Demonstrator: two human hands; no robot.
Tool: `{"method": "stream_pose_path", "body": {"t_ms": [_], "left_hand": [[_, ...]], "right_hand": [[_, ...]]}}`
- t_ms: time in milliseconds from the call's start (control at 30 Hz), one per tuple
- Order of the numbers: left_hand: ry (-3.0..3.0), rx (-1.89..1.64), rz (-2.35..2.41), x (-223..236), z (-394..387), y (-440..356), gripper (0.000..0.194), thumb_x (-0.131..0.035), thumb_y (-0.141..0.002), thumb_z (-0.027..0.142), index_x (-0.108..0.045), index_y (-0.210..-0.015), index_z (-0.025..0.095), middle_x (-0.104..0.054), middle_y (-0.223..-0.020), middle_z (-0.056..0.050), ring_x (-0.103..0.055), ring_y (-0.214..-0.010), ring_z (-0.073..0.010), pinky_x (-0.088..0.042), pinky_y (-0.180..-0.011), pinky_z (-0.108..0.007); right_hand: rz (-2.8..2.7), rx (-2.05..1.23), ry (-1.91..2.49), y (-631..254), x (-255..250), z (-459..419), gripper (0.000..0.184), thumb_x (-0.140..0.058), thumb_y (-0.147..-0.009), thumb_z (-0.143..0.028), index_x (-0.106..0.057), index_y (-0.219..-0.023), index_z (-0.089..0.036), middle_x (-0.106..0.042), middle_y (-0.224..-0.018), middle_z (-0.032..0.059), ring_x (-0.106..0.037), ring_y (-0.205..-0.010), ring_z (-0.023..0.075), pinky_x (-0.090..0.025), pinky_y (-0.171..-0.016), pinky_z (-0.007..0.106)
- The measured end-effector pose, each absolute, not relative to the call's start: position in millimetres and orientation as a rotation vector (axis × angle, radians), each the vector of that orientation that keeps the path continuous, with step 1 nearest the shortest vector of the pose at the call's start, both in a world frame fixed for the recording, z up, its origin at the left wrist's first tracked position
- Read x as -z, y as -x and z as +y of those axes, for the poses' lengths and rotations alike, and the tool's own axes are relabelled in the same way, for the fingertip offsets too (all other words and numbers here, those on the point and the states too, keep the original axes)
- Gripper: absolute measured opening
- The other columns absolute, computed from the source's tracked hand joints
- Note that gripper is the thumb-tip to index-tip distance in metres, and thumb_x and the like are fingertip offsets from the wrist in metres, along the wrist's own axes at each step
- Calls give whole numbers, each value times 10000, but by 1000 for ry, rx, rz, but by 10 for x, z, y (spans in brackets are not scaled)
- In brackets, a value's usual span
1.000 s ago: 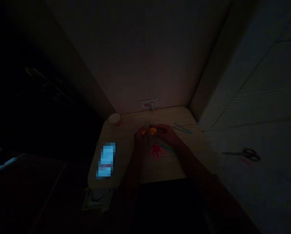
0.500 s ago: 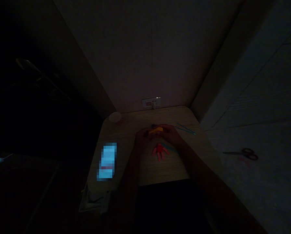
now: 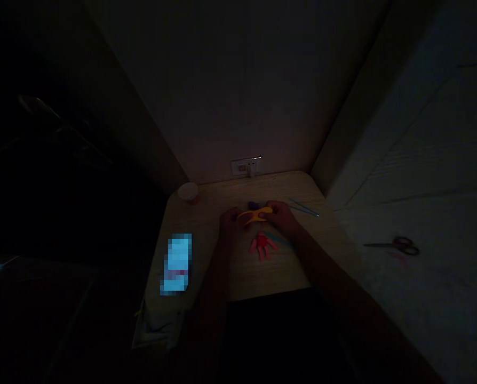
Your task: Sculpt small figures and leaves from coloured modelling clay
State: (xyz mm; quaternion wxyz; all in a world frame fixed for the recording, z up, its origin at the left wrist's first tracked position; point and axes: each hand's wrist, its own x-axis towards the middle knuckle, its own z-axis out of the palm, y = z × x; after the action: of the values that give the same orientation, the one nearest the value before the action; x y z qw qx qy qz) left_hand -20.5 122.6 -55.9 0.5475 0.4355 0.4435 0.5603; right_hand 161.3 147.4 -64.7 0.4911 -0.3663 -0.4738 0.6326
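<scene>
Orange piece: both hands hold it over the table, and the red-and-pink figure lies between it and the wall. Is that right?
Not quite: the head view shows the red-and-pink figure on the near side of the orange piece, away from the wall. Left hand and right hand do both hold that piece over the table.

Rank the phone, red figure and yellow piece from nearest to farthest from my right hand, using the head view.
1. Yellow piece: in the right hand, stretching toward the left hand.
2. Red figure: on the table, nearer you.
3. Phone: far over on the table's left.
</scene>
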Motion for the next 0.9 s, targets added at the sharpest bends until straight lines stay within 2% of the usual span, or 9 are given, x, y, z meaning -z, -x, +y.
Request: {"method": "stream_pose_path", "body": {"t_ms": [167, 267, 367, 433, 533, 633, 767, 833, 900], "left_hand": [[-974, -1391, 909, 561, 1271, 212, 493, -815, -726, 648, -701, -731, 168, -709, -627, -41, -643, -521, -169, -467, -474, -267], [-944, -1400, 844, 564, 1272, 243, 459, -849, -694, 588, -771, -843, 161, -789, -817, -92, -731, -695, -228, -557, -591, -321], [-931, -1381, 818, 568, 1253, 262, 450, -900, -639, 514, -792, -901, 164, -813, -973, -112, -766, -874, -277, -605, -747, -375], [-939, -1355, 818, 576, 1243, 254, 485, -918, -617, 507, -794, -934, 161, -813, -1018, -120, -767, -905, -291, -607, -779, -395], [-979, -1340, 878, 597, 1247, 225, 522, -941, -596, 510, -772, -951, 167, -807, -991, -102, -755, -809, -256, -592, -742, -384], [-1025, -1364, 972, 610, 1265, 211, 493, -969, -553, 460, -711, -869, 183, -765, -830, -33, -698, -687, -184, -551, -683, -323], [-1075, -1414, 1065, 590, 1263, 211, 489, -980, -497, 329, -571, -733, 201, -579, -630, 76, -547, -581, -96, -433, -575, -220], [-1141, -1438, 1124, 576, 1238, 197, 505, -961, -520, 303, -529, -767, 215, -524, -637, 96, -494, -575, -83, -386, -541, -198], [-1251, -1440, 1178, 572, 1203, 171, 507, -927, -554, 278, -506, -833, 229, -510, -684, 98, -488, -598, -85, -378, -537, -189]], "right_hand": [[-1100, -1558, 809, -1605, 611, 1469, 461, -944, -617, -512, -656, -826, -218, -703, -719, -31, -612, -541, 124, -499, -499, 233], [-1051, -1594, 749, -1610, 598, 1468, 475, -913, -667, -515, -694, -977, -228, -737, -815, -5, -640, -581, 138, -506, -505, 239], [-1033, -1613, 752, -1612, 616, 1487, 471, -905, -680, -496, -707, -1014, -228, -753, -839, 14, -658, -611, 154, -514, -533, 250], [-1056, -1589, 785, -1609, 645, 1508, 470, -888, -702, -507, -707, -1034, -229, -754, -835, 20, -659, -619, 160, -512, -550, 257], [-1100, -1532, 814, -1593, 700, 1537, 490, -855, -729, -554, -698, -1065, -234, -752, -851, 23, -644, -618, 155, -495, -555, 256], [-1156, -1513, 804, -1572, 729, 1541, 502, -820, -754, -593, -691, -1083, -236, -741, -866, 21, -626, -618, 147, -486, -565, 258], [-1281, -1553, 761, -1558, 691, 1488, 507, -750, -824, -606, -696, -1143, -216, -737, -932, 34, -602, -638, 141, -476, -572, 258], [-1367, -1567, 724, -1551, 671, 1454, 533, -766, -821, -587, -676, -1198, -222, -741, -1045, 51, -651, -755, 166, -519, -652, 273], [-1447, -1533, 713, -1533, 679, 1432, 585, -838, -761, -540, -653, -1224, -233, -729, -1144, 62, -684, -925, 210, -558, -795, 317]]}}
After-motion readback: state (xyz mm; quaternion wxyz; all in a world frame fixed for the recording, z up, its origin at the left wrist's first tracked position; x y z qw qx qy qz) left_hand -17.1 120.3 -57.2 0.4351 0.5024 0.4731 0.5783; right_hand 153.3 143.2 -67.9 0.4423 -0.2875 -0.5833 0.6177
